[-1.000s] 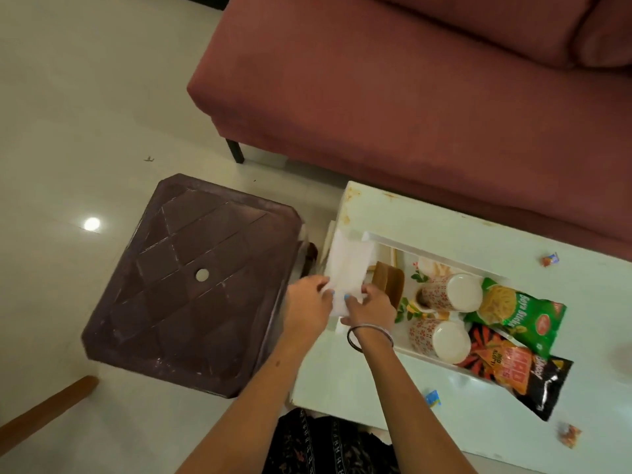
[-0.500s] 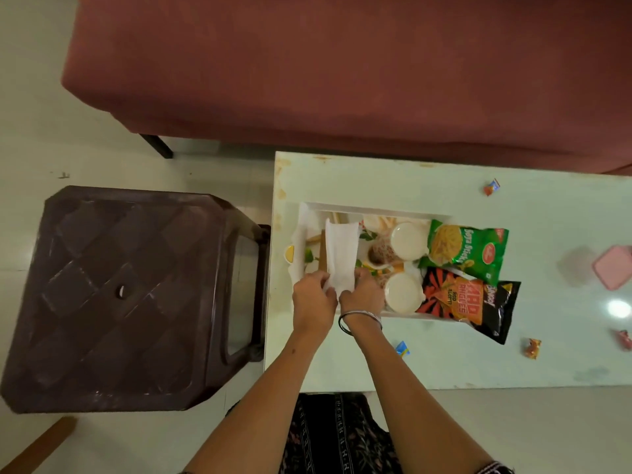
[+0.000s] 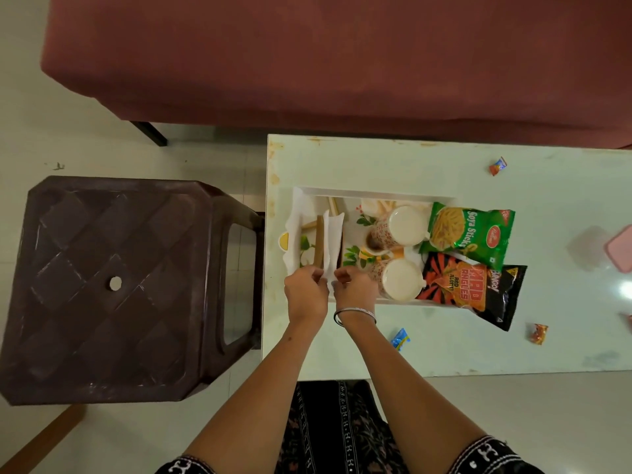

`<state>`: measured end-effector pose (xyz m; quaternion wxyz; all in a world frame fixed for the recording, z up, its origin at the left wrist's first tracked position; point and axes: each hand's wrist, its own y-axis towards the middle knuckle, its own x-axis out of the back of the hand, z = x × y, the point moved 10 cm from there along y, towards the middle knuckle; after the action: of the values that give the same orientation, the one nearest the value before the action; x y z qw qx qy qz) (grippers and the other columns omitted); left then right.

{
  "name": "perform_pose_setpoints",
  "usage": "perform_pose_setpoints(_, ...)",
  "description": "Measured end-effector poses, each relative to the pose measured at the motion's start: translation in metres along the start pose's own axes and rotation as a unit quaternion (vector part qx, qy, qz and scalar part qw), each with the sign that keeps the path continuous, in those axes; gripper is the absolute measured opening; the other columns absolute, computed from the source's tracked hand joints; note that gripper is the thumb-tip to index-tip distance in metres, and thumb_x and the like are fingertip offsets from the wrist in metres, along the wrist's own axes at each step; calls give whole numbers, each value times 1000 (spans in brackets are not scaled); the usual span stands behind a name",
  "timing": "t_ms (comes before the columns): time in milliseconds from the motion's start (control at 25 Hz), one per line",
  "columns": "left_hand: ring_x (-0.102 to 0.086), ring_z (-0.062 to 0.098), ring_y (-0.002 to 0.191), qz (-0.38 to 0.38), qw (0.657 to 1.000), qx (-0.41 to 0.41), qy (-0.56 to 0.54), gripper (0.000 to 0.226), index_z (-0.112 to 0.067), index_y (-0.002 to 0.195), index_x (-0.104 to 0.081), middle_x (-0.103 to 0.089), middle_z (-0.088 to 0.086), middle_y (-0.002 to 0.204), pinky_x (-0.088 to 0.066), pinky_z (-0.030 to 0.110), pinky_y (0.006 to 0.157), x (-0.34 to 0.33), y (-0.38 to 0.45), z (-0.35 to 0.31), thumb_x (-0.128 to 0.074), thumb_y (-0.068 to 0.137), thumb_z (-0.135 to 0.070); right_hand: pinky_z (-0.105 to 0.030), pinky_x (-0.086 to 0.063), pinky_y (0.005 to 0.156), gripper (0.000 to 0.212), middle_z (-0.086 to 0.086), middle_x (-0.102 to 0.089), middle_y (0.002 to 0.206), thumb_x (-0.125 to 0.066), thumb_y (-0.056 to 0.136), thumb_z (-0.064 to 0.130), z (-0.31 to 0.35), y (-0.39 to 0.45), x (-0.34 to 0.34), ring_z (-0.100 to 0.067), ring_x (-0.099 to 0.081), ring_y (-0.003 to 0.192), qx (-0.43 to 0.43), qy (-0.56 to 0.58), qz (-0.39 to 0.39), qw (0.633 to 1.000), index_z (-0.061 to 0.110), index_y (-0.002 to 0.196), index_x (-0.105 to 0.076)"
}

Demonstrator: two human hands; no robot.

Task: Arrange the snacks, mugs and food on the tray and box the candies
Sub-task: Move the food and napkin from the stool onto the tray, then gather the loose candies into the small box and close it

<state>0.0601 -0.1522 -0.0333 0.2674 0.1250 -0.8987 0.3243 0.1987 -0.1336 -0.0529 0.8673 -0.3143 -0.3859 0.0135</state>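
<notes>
A white tray [image 3: 372, 192] sits on the pale table [image 3: 444, 350]. Inside it stand two floral mugs [image 3: 403, 225] [image 3: 398, 280], with a green snack bag [image 3: 470, 234] and a black-and-orange snack bag [image 3: 475, 290] hanging over its right end. At the tray's left end, my left hand [image 3: 306, 292] and my right hand [image 3: 355, 285] both pinch the near edge of white tissue paper [image 3: 333, 239] held in a wooden stand [image 3: 319, 241]. Wrapped candies lie loose on the table: a red candy [image 3: 497, 165], a blue candy [image 3: 400, 338] and an orange candy [image 3: 538, 333].
A dark brown plastic stool [image 3: 109, 289] stands left of the table, nearly touching it. A maroon sofa [image 3: 342, 63] runs along the far side. A pink box [image 3: 620, 248] shows at the right edge of the table.
The view swung right and now centres on the table. Both hands lowered the tissue paper from above the tray's left corner down into the stand in the tray.
</notes>
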Motion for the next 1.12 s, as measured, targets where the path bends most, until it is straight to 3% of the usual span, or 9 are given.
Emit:
perform_pose_setpoints(160, -65, 29, 94, 2, 1000, 22, 14, 19, -3, 103, -68, -70, 16, 102, -51, 36, 93, -2, -3, 9, -61, 86, -10, -26, -47, 86, 32, -16, -70, 105, -51, 83, -5, -5, 0, -7, -28, -63, 99, 10, -16, 10, 1000, 4, 109, -67)
perform_pose_setpoints(360, -65, 28, 94, 16, 999, 51, 3, 20, -4, 101, -67, -69, 14, 101, -51, 36, 92, -1, -7, 19, -66, 82, -12, -26, -46, 82, 27, -14, -69, 108, -57, 84, 6, -10, -6, 4, -27, -64, 99, 22, -11, -11, 1000, 7, 110, -65)
perform_pose_setpoints(600, -63, 24, 90, 7, 997, 78, -19, 23, -3, 105, -63, -68, 14, 101, -46, 24, 73, 9, -19, 21, -61, 85, -12, -27, -47, 73, 19, -14, -71, 96, -57, 87, 12, -23, -7, 68, -27, -66, 84, 50, 33, -78, 995, 6, 103, -65)
perform_pose_setpoints(800, -60, 19, 86, -9, 996, 84, -35, 16, -6, 98, -65, -68, 12, 99, -46, 24, 75, 13, -40, 23, -60, 85, -14, -23, -42, 64, 16, -14, -72, 83, -57, 89, 16, -29, -9, 156, -24, -65, 73, 112, 50, -175, 977, 5, 92, -68)
perform_pose_setpoints(880, -62, 22, 85, -27, 994, 90, -59, 14, -6, 95, -67, -69, 14, 98, -50, 28, 79, 17, -44, 28, -57, 86, -12, -27, -43, 67, 19, -17, -72, 87, -57, 89, 20, -55, -2, 202, -33, -65, 79, 76, 49, -234, 968, 6, 93, -69)
perform_pose_setpoints(1000, -64, 34, 95, -61, 984, 138, -92, 17, -7, 95, -68, -69, 18, 101, -53, 46, 89, 18, -48, 39, -52, 88, -11, -32, -47, 78, 21, -19, -71, 102, -54, 87, 18, -124, 19, 264, -36, -64, 93, -51, 70, -290, 953, 11, 98, -69)
perform_pose_setpoints(1080, -63, 36, 98, -83, 977, 168, -104, 16, -9, 94, -68, -68, 18, 103, -52, 49, 91, 18, -49, 45, -54, 87, -12, -32, -49, 80, 23, -17, -70, 102, -53, 86, 14, -176, 39, 284, -27, -68, 90, -134, 107, -265, 949, 10, 103, -69)
perform_pose_setpoints(1120, -63, 37, 99, -94, 974, 178, -109, 15, -9, 94, -68, -68, 19, 104, -52, 49, 91, 18, -48, 45, -55, 86, -12, -30, -51, 75, 24, -14, -72, 94, -54, 86, 11, -198, 51, 284, -15, -70, 77, -162, 149, -230, 948, 9, 105, -68)
